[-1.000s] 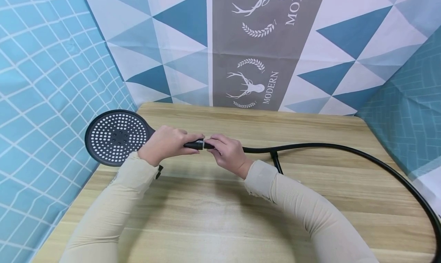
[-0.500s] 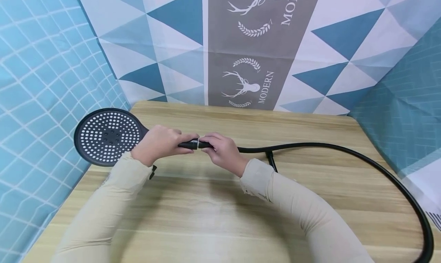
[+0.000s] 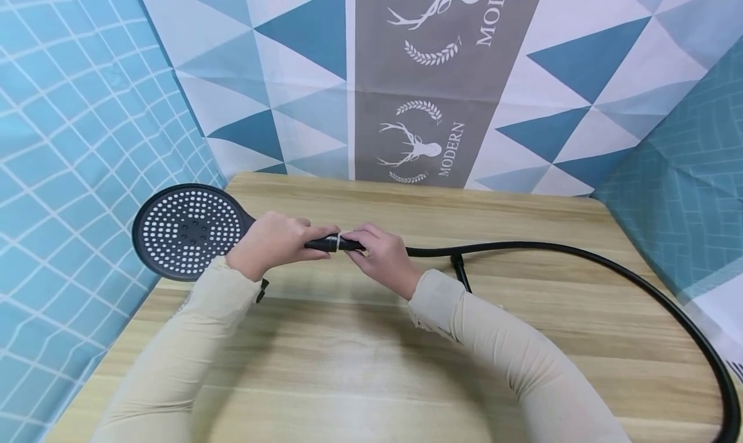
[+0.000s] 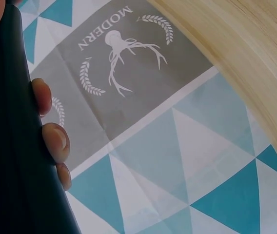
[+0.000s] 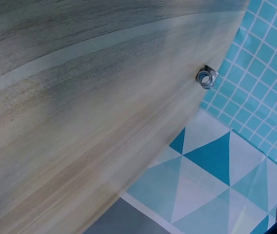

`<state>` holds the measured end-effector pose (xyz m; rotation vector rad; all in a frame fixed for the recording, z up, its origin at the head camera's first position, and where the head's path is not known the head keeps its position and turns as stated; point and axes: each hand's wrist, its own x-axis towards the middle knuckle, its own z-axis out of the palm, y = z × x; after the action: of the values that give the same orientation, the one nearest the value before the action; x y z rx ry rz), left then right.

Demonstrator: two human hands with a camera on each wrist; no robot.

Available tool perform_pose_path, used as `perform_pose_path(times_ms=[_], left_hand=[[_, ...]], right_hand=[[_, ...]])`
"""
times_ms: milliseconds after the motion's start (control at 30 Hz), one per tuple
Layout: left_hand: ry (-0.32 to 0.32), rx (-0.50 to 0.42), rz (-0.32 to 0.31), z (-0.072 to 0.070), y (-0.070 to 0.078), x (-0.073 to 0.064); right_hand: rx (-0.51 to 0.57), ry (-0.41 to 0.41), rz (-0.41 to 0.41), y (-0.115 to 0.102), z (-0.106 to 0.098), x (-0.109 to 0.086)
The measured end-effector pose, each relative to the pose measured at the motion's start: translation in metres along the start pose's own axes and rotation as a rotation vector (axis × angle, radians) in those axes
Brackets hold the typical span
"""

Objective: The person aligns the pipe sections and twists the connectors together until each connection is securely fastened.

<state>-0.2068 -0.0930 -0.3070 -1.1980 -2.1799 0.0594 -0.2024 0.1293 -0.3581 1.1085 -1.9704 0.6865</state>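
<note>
In the head view a black shower head [image 3: 194, 232] with a round, pale-dotted face is held up over the wooden table. My left hand [image 3: 273, 244] grips its handle [image 3: 322, 243]; the left wrist view has curled fingertips [image 4: 55, 141] against the dark handle. At the handle's end, my right hand [image 3: 384, 259] pinches the end of a black hose [image 3: 551, 244] between thumb and fingers. The hose end meets the handle in line, with a thin pale ring at the joint. Only a bit of the right fingers shows at the right wrist view's edge.
The wooden table [image 3: 348, 378] has patterned sheets behind it and tiled sheets at the sides. From my right hand the hose curves to the right front. A short black rod [image 3: 461, 273] lies below it. In the right wrist view, a small ring-shaped fitting [image 5: 207, 76] rests near the table edge.
The head view has shifted slightly sideways and back. Both hands keep their places at the joint, with the right fingers moving only a little around the hose end.
</note>
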Motion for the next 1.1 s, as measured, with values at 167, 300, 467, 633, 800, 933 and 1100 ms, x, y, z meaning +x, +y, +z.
perform_pose_path(times_ms=[167,300,467,633,800,933,1100], left_hand=[[0.012,0.0,0.001,0.0012,-0.0005,-0.0016],[0.013,-0.002,0.009,0.0021,-0.0002,-0.0028],[-0.011,0.0,0.014,0.0008,-0.0006,-0.0027],[-0.012,0.006,0.013,0.0016,-0.0012,-0.0027],[-0.001,0.016,0.023,0.0022,-0.0012,-0.0035],[-0.003,0.023,0.028,0.0026,-0.0002,-0.0036],[0.0,0.021,0.023,0.0023,0.0005,-0.0042]], right_hand=[[0.027,0.012,0.008,-0.0027,0.0001,0.0],[0.053,0.007,0.031,-0.004,-0.0001,-0.001],[0.073,-0.016,0.067,-0.0057,-0.0007,-0.0007],[0.095,-0.021,0.087,-0.005,0.0004,-0.0003],[0.116,-0.053,0.117,-0.0048,-0.0005,-0.0002],[0.109,-0.081,0.133,-0.0056,-0.0022,-0.0005],[0.083,-0.111,0.135,-0.0068,-0.0046,0.0007]])
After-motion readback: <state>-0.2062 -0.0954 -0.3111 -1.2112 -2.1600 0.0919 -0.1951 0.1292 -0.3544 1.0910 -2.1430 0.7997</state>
